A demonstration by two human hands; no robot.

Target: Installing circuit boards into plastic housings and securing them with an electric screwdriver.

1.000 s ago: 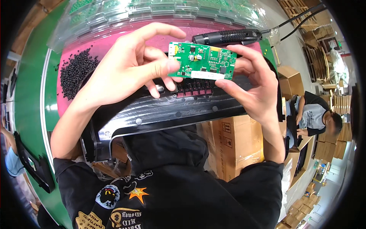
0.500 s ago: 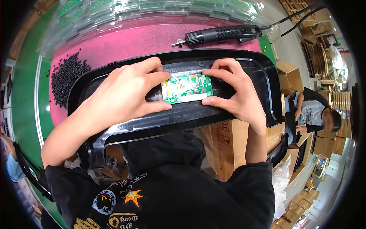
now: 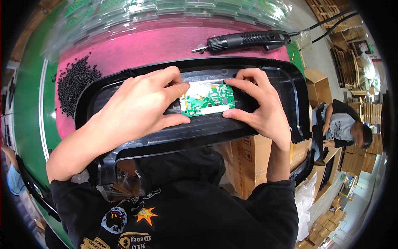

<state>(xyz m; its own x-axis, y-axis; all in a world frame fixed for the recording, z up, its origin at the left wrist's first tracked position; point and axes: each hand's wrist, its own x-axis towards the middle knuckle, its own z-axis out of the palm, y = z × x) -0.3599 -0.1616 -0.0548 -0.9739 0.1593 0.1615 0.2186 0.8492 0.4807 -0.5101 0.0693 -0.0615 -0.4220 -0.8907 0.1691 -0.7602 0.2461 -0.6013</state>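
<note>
Both hands sit on a small green circuit board (image 3: 208, 99), which lies flat in the recess of a long black plastic housing (image 3: 265, 74) w/ a raised rim. The housing rests across the pink tabletop (image 3: 145, 47) and overhangs its near edge toward the person's chest.

Left hand (image 3: 137, 110) comes in from 8 o'clock, palm down. Its fingers (image 3: 176, 89) are spread a little: index and middle tips press the board's left edge from the 10 o'clock side, thumb tip touches the lower left corner. Right hand (image 3: 261, 110) comes in from 5 o'clock; fingers curl over the board's right end, index tip at the top right corner, thumb along the lower right edge. So the board is pinched between the two hands, flat against the housing floor. Whether it's fully seated can't be told, prob. hidden by the fingertips.

At 10 o'clock from the board, beyond the housing's left end, a loose heap of small black pellets (image 3: 76, 79) lies straight on the pink surface, no container round it. At 12 o'clock, a stack of clear plastic trays (image 3: 166, 12) holds more green boards, one per pocket as far as the bent edge of the view lets on. At 1 o'clock a black powered screwdriver (image 3: 244, 40) w/ cable lies on the tabletop, well apart from both hands.

At 3 o'clock, past the tabletop, another person (image 3: 346, 126) sits among cardboard boxes (image 3: 248, 159).
</note>
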